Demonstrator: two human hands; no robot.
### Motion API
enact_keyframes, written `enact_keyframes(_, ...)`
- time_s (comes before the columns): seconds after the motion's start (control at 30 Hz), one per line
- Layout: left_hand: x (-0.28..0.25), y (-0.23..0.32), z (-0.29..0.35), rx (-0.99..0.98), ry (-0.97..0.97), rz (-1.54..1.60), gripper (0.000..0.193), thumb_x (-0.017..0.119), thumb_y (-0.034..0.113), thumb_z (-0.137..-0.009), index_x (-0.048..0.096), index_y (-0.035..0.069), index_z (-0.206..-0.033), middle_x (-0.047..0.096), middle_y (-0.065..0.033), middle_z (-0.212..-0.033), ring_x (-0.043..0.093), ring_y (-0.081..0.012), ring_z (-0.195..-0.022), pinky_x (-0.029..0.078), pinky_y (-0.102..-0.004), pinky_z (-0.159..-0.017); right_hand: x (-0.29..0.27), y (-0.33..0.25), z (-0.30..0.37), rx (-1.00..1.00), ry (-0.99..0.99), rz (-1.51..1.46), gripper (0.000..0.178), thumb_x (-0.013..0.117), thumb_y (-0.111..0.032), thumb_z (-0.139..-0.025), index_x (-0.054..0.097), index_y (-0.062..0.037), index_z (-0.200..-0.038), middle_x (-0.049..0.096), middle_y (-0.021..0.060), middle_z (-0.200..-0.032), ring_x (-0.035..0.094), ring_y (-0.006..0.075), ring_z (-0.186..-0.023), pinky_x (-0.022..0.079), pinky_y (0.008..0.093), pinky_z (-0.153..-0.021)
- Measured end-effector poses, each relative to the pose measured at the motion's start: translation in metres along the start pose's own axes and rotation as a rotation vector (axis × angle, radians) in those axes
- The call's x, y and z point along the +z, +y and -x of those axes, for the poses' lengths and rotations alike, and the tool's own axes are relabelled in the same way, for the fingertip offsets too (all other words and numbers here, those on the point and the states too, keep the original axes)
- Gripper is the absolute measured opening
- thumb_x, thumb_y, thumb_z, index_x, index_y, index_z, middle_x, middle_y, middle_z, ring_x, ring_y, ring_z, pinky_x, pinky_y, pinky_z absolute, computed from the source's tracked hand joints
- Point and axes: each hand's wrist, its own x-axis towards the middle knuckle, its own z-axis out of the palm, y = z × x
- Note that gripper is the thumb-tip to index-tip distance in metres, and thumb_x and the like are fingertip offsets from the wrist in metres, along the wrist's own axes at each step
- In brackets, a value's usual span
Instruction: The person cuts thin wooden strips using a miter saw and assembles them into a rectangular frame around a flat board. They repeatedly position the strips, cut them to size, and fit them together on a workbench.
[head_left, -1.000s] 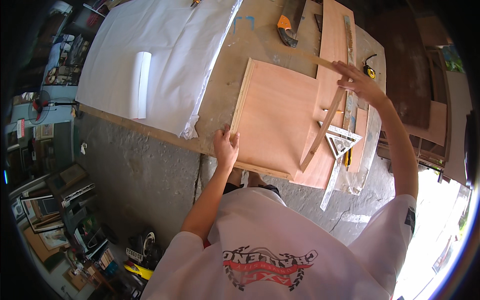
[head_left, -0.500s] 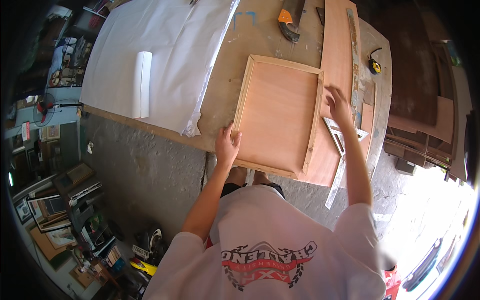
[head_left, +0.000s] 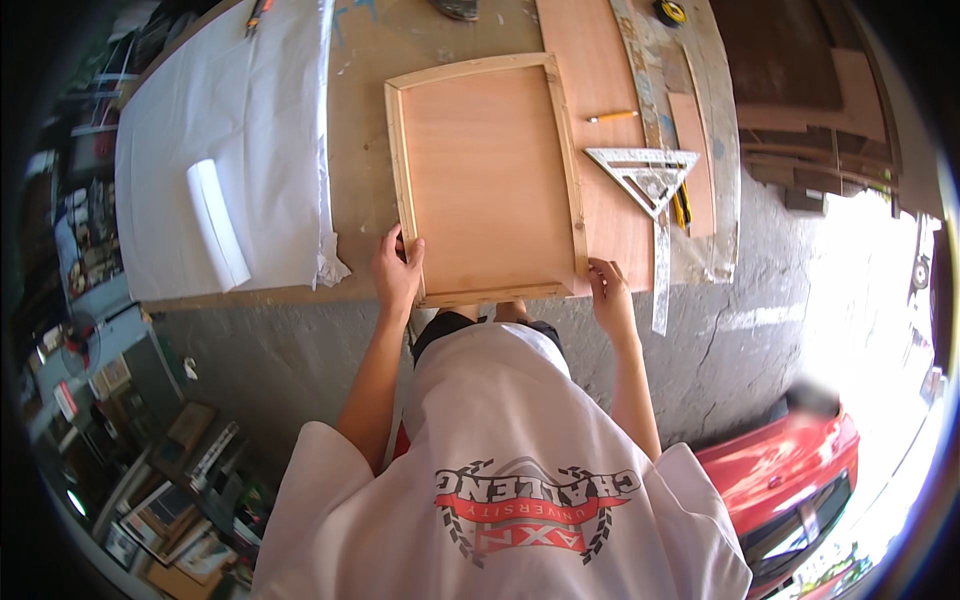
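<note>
wooden frame (head_left: 573, 175) lying at a workbench's (head_left: 358, 150) near edge.
left hand (head_left: 400, 274) pinches its left side; right hand (head_left: 611, 288) touches its near right corner, whether pinching cannot be told.

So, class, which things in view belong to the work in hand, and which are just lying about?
In use, it seems:
wooden frame, pinched by the left hand, right hand at its opposite side
plywood showing inside it

Lying about, untouched:
pencil
triangular square
yellow-and-black tool
tape measure
white roll
</note>
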Motion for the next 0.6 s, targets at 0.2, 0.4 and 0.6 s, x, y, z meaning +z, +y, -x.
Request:
enact_keyframes(0.2, -0.004, -0.001, -0.009, 0.025, -0.082, -0.020, 0.049, 0.081, 0.025, -0.089, 0.065, 0.001, -0.128, 0.061, -0.0099, -0.083, 0.061, -0.0259, -0.073, 0.052, -0.0410, -0.070, 0.017, -0.012, 0.011, 0.052, 0.061, -0.078, 0.017, 0.059, -0.007, -0.102, 0.068, -0.0004, -0.114, 0.071, 0.0174, -0.100, 0.071, 0.0315, -0.090, 0.056, 0.0387, -0.079)
enact_keyframes(0.4, -0.019, -0.002, -0.011, 0.019, -0.186, 0.045, 0.046, 0.080, 0.030, -0.093, 0.066, 0.000, -0.125, 0.062, -0.0068, -0.080, 0.059, -0.0171, -0.066, 0.050, -0.0340, -0.061, 0.035, -0.026, 0.012, 0.211, 0.137, 0.057, 0.021, 0.071, -0.020, -0.096, 0.068, -0.0017, -0.107, 0.072, 0.0140, -0.094, 0.071, 0.0281, -0.082, 0.056, 0.0381, -0.072)
enact_keyframes(0.6, -0.040, 0.007, -0.120, 0.080, -0.099, 0.070, 0.053, 0.080, 0.036, -0.093, 0.065, 0.001, -0.130, 0.066, -0.0073, -0.086, 0.060, -0.0145, -0.065, 0.051, -0.0306, -0.064, 0.043, -0.052, 0.010, 0.196, 0.226, 0.273, 0.026, 0.072, -0.029, -0.093, 0.065, -0.0045, -0.099, 0.070, 0.0150, -0.093, 0.069, 0.0380, -0.083, 0.055, 0.0476, -0.072)
